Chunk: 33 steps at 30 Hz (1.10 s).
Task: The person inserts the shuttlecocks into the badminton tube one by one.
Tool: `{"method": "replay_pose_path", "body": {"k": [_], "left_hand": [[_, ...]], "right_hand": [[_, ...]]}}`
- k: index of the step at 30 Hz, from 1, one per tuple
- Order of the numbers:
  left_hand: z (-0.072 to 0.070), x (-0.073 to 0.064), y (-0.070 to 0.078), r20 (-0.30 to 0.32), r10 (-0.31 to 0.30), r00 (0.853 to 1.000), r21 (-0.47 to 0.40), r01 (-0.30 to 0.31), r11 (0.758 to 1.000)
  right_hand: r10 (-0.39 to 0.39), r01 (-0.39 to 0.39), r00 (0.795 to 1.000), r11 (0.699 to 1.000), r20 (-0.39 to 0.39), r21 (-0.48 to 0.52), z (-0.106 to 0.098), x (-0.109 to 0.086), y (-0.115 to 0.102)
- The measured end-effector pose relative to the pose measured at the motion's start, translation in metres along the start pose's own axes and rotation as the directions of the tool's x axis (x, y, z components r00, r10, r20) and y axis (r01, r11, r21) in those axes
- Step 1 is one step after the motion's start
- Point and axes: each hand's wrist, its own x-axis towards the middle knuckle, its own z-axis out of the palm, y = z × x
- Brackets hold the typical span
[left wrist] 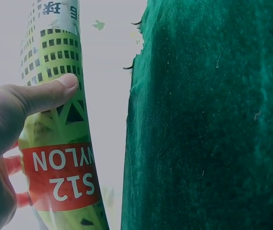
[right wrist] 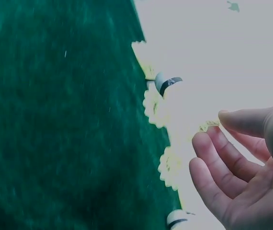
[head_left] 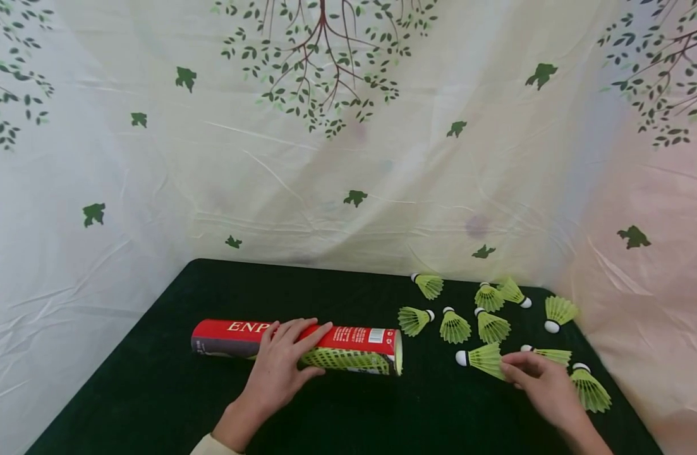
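Left hand (head_left: 282, 366): grip wrapped round red-and-green tube (head_left: 351, 347), which lay on its side on dark green surface (head_left: 138, 385). Right hand (head_left: 547, 385): grip narrow, pinching yellow shuttlecock (head_left: 484, 361) by skirt edge, white base toward tube, well apart from left hand. Nine other shuttlecocks (head_left: 455, 328) lay scattered near right hand; leaf-patterned curtain (head_left: 303, 170) hung behind.

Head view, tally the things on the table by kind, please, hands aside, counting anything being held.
Shuttlecocks: 10, including the one pinched by the right hand
Tube: 1
Total: 11 in view
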Motion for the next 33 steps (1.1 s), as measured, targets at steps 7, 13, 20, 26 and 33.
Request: {"method": "replay_pose_path", "body": {"k": [7, 13, 20, 26, 33], "left_hand": [[0.000, 0.000, 0.000, 0.000, -0.003, 1.000, -0.004, 0.003, 1.000], [0.001, 0.000, 0.000, 0.000, -0.001, 1.000, 0.002, 0.001, 1.000], [0.000, 0.001, 0.000, -0.008, -0.002, 1.000, 0.004, 0.002, 1.000], [0.002, 0.001, 0.000, -0.026, 0.013, 1.000, 0.007, -0.013, 1.000], [0.004, -0.001, 0.000, -0.029, 0.016, 0.999, 0.002, -0.016, 1.000]], "right_hand": [[-0.056, 0.058, 0.998, 0.997, -0.038, 0.056, 0.010, -0.012, -0.024], [-0.106, 0.113, 0.993, 0.983, -0.057, 0.144, 0.022, -0.022, -0.048], [-0.109, 0.109, 0.994, 0.969, -0.016, 0.223, 0.035, -0.031, -0.074], [-0.148, 0.139, 0.989, 0.949, 0.010, 0.284, 0.044, -0.037, -0.088], [-0.198, 0.161, 0.977, 0.928, 0.077, 0.335, 0.057, -0.042, -0.099]]}}
